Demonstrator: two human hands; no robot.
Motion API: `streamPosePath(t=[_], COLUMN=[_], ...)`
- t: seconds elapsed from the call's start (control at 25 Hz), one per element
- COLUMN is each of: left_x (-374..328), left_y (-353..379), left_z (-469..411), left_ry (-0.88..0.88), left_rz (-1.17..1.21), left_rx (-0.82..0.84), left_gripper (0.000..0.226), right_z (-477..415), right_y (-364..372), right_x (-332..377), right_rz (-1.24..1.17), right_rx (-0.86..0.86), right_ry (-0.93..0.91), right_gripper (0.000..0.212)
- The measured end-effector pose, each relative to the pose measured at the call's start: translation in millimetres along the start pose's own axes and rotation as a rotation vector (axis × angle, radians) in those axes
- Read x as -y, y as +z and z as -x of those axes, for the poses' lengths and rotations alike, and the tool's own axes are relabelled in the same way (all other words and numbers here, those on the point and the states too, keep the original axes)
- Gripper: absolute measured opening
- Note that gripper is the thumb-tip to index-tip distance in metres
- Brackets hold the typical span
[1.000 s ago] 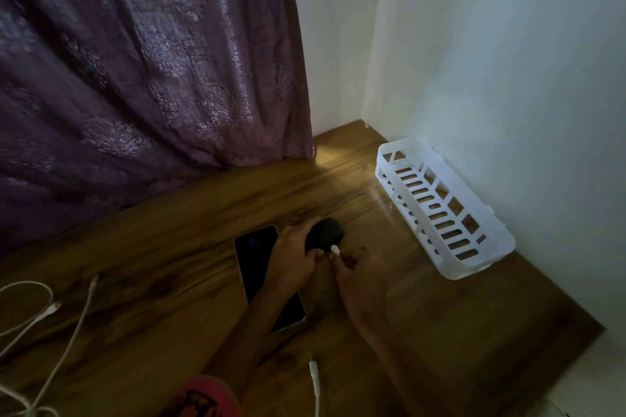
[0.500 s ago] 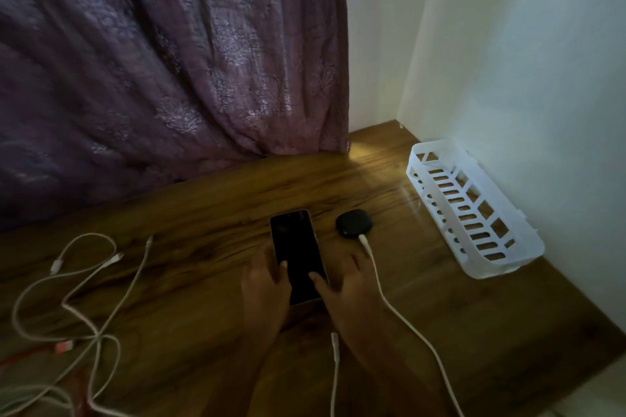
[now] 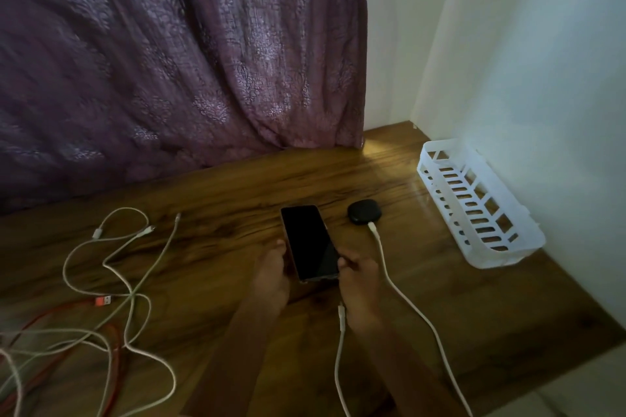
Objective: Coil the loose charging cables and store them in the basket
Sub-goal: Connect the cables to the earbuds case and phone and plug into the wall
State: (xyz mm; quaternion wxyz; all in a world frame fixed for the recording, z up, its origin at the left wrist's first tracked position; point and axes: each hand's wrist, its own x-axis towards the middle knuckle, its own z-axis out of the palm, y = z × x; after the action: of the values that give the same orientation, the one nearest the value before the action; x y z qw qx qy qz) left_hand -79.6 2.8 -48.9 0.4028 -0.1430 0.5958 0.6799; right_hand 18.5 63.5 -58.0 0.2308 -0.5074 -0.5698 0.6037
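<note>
Both hands are at the phone [image 3: 310, 242] on the counter [image 3: 220, 200]: the left hand [image 3: 271, 269] has an open grip, fingers fairly straight against the phone's left edge, while the right hand [image 3: 360, 276] closes its grip round the lower right corner. I see no cable in the basket [image 3: 501, 259] by the wall; one white cable [image 3: 399, 294] is plugged into the black case [image 3: 364, 211], another plug [image 3: 341, 311] lies at the right wrist, and a tangle [image 3: 111, 267] sprawls at the left. I think it is best to put the phone aside gently, then pull each plug by its hard head, not the cord, and wind even loops.
</note>
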Motion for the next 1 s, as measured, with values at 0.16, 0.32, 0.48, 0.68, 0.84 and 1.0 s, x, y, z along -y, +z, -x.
streamPosePath(t=[0.16,0.32,0.48,0.68,0.84,1.0], left_x=[-3.4,-9.6,-16.4,-27.2,-36.7,-43.3], left_y=[3.2,0.9,-2.6,-2.0,-4.6,-3.7], left_z=[24.1,49.2,73.6,112.3,129.0,136.0], left_ry=[0.014,0.119,0.167,0.236,0.302,0.266], left_rz=[0.059,0.072,0.125,0.131,0.117,0.216], left_rx=[0.157,0.212,0.167,0.121,0.147,0.218], left_gripper=[0.025,0.028,0.031,0.022,0.022,0.028], right_z=[18.1,31.8,51.4,64.1,60.0,75.6], right_y=[-16.6,-37.5,-54.0,-40.4,-37.7,-53.7], right_x=[5.8,13.2,-7.6,-44.9,-44.6,-2.8], right_rz=[-0.066,-0.107,0.279,0.715,0.627,-0.064], right_rx=[0.071,0.094,0.125,0.158,0.138,0.172], right_ry=[-0.009,-0.227,-0.153,-0.247,-0.212,-0.128], right_gripper=[0.033,0.019,0.03,0.028,0.021,0.016])
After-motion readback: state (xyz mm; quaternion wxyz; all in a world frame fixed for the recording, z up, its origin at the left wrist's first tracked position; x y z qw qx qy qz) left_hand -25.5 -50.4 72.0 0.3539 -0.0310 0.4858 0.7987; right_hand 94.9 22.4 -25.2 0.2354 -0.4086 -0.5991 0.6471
